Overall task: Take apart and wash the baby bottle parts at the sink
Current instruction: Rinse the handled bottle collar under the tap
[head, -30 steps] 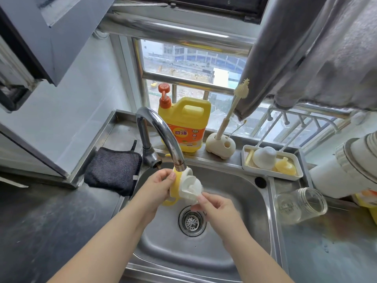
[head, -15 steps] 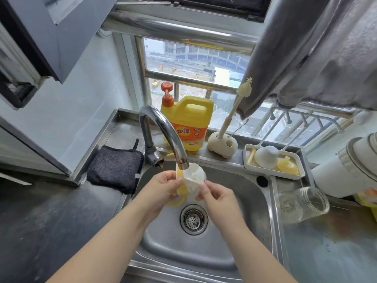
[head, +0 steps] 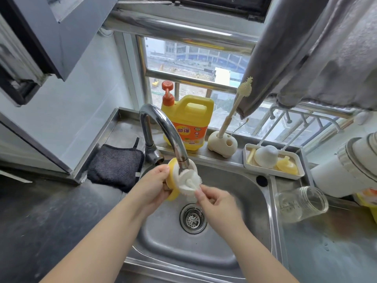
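My left hand (head: 154, 185) grips a yellow bottle collar with handles (head: 171, 181) right under the spout of the faucet (head: 163, 127). A white nipple piece (head: 188, 181) sits in the collar, and my right hand (head: 216, 201) pinches its lower edge with thumb and fingers. Both hands are above the steel sink (head: 234, 231), over the drain (head: 192, 218). The clear glass bottle body (head: 301, 204) lies on its side on the counter to the right. A white cap (head: 266, 156) and a yellow part (head: 286, 167) rest in a white tray (head: 271, 173).
A yellow detergent jug (head: 188, 121) and a bottle brush in its holder (head: 223, 142) stand on the ledge behind the sink. A dark cloth (head: 115, 166) lies left of the faucet. A large white container (head: 346, 168) lies at the right; grey fabric hangs above.
The collar and nipple have turned under the spout, so the nipple's white face now points toward me. My right hand has shifted to pinch its lower edge.
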`<state>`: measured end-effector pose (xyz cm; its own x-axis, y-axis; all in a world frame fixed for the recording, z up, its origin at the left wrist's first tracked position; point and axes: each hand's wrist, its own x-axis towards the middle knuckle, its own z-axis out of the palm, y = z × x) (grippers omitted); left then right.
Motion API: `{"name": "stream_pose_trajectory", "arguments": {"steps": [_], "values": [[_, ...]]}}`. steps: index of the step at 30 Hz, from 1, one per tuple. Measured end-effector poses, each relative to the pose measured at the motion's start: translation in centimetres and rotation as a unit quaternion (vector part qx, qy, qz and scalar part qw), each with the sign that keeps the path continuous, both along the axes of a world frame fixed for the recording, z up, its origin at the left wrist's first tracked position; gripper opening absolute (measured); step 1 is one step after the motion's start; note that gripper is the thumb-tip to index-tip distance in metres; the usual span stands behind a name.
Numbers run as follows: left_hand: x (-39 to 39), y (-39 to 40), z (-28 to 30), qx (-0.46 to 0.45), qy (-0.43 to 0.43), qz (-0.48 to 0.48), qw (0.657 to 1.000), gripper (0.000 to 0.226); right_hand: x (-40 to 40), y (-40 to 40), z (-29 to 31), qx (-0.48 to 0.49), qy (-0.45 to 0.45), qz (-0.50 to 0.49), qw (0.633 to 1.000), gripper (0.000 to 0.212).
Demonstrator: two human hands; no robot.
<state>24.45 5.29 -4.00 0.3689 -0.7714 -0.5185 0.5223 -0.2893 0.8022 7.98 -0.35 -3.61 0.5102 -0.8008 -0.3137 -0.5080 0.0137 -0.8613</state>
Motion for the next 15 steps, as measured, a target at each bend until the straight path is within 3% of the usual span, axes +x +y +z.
{"name": "stream_pose_trajectory", "arguments": {"steps": [4,10,15], "values": [[0.2,0.4,0.0,0.018,-0.013,0.009,1.0,0.029,-1.6,-0.9,-0.4,-0.016,0.062,-0.017,0.998,0.028],[-0.9,0.0,0.1,0.001,0.022,-0.007,1.0,0.039,0.8,-0.9,0.7,-0.065,0.058,0.002,0.996,0.03],[-0.6,0.0,0.2,-0.007,-0.012,-0.035,0.999,0.038,0.8,-0.4,0.2,-0.063,0.063,-0.013,0.996,0.025]]}}
